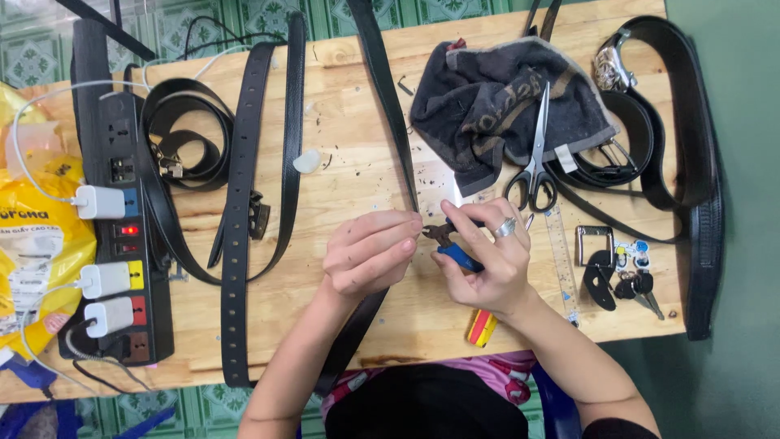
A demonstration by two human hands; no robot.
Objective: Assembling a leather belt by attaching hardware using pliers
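Note:
My left hand (370,252) pinches a long black leather belt (388,106) that runs from the table's far edge down under my hands. My right hand (487,256), with a ring on one finger, grips blue-handled pliers (452,245) whose jaws meet the belt's edge right at my left fingertips. Both hands sit at the middle front of the wooden table (357,175). A red and yellow tool (481,327) lies under my right wrist.
Several black belts (240,187) lie at the left by a black power strip (122,219) with white chargers. Scissors (536,154) rest on a dark towel (496,97). A clear ruler (561,252), buckle (595,236), keys (634,284) and coiled belts (666,122) lie at the right. A yellow bag (36,236) sits far left.

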